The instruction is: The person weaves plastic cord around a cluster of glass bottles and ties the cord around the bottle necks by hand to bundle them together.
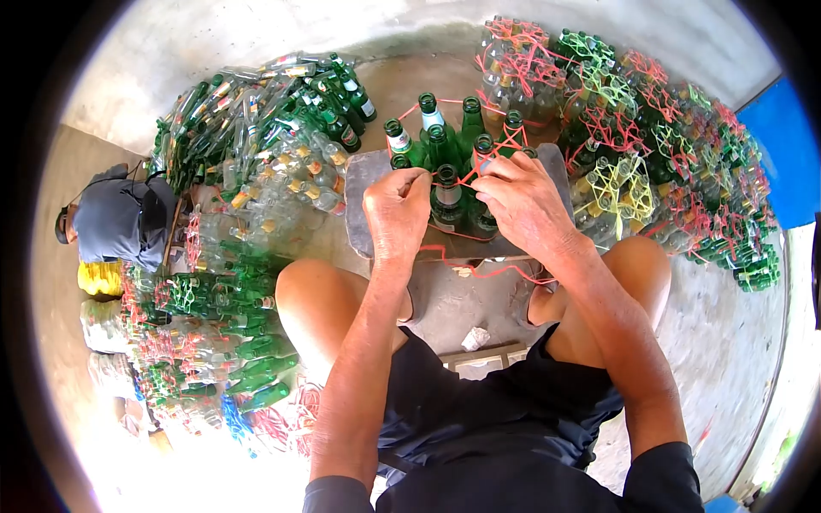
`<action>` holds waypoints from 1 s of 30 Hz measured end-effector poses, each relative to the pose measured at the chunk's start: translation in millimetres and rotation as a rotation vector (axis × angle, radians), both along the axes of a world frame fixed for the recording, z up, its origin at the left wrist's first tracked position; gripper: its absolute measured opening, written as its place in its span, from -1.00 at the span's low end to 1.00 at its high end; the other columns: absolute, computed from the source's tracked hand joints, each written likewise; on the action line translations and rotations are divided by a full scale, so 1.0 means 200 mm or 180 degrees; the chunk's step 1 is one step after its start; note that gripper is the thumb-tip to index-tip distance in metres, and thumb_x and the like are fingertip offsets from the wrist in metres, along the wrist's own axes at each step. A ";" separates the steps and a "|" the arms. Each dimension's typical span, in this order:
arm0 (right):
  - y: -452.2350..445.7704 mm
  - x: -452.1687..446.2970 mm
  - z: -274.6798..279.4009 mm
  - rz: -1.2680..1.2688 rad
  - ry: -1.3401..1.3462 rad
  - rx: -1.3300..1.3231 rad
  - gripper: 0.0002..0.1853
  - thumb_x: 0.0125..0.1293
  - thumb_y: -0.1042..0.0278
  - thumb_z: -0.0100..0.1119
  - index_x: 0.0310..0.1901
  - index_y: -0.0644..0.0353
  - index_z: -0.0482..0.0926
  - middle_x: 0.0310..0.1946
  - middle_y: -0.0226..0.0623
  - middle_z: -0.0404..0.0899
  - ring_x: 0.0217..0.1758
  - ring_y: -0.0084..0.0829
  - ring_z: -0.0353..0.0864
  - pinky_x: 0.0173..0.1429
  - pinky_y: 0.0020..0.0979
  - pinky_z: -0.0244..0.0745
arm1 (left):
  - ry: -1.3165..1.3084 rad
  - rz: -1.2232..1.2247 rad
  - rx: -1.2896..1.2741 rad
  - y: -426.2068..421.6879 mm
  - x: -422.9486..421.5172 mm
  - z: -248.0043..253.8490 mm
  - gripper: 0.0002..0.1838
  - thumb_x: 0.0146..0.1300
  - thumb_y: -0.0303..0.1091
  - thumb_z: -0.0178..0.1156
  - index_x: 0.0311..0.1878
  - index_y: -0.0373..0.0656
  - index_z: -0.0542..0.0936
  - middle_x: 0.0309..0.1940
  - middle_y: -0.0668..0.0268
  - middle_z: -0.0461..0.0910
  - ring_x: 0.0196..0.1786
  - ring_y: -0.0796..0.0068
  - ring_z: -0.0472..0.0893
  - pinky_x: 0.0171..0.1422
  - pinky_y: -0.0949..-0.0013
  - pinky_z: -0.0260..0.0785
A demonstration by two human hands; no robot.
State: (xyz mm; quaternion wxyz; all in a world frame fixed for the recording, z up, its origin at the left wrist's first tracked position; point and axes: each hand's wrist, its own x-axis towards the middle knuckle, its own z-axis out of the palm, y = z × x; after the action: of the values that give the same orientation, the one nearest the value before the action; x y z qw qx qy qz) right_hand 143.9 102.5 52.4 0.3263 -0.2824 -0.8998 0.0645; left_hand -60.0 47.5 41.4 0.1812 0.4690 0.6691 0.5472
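Several green glass bottles [446,201] stand upright in a tight cluster on a grey slab [363,175] in front of me. Red plastic twine [434,249] runs around the cluster and between the bottle necks, and a loose length hangs over the slab's near edge. My left hand [398,209] is closed at the near left of the cluster, pinching the twine. Over the near right bottle necks, my right hand [526,201] has its fingers bent and closed on the twine too. The palm side of both hands is hidden.
Bundles of bottles tied with red and yellow-green twine [620,192] stand at the right. Loose bottles [231,111] are heaped at the back left, with more bottle rows [205,295] below. A person in a grey shirt [120,214] sits at the far left. Coiled twine [286,419] lies lower left.
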 end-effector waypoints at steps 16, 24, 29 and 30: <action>0.01 -0.04 0.09 0.0059 0.0103 -0.0074 -0.82 0.24 0.54 0.42 -0.12 0.18 0.72 -0.16 -0.31 0.59 -0.04 -0.16 0.59 0.11 -0.15 0.55 | -0.1879 0.0027 -0.0256 -0.07 0.00 -0.13 -0.80 0.41 -0.44 0.44 -0.03 -0.40 0.79 -0.30 0.39 0.76 -0.33 0.72 0.58 -0.24 0.55 0.39; 0.16 -0.26 0.23 0.0520 -0.0159 -0.0309 -0.82 0.30 0.63 0.22 -0.12 0.22 0.72 -0.21 -0.13 0.64 -0.10 -0.03 0.69 0.02 -0.09 0.61 | -0.2363 -0.0060 -0.0190 -0.02 -0.02 -0.20 -0.80 0.41 -0.44 0.43 -0.04 -0.42 0.78 -0.28 0.37 0.78 -0.30 0.68 0.65 -0.21 0.52 0.48; 0.27 -0.40 0.25 0.0818 -0.0929 -0.1336 -0.75 0.26 0.63 0.15 -0.13 0.23 0.79 -0.24 -0.02 0.76 -0.10 0.04 0.77 0.00 -0.08 0.62 | -0.2355 0.0118 -0.0183 -0.01 0.01 -0.22 -0.81 0.42 -0.44 0.42 -0.07 -0.42 0.79 -0.34 0.40 0.74 -0.37 0.71 0.58 -0.29 0.52 0.42; 0.27 -0.42 0.27 0.0771 -0.1114 -0.1721 -0.73 0.25 0.64 0.14 -0.13 0.23 0.81 -0.25 0.00 0.78 -0.10 0.05 0.78 0.01 -0.08 0.63 | -0.2355 0.0148 -0.0184 -0.01 0.01 -0.22 -0.80 0.42 -0.42 0.43 -0.08 -0.42 0.79 -0.35 0.42 0.73 -0.37 0.71 0.56 -0.30 0.52 0.41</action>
State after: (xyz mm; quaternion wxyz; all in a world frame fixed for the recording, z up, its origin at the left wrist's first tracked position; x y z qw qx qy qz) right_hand 59.4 157.1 106.8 0.0703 -0.2565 -0.9195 0.2895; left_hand -57.8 44.9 -2.3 0.4115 0.2188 0.5840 0.6646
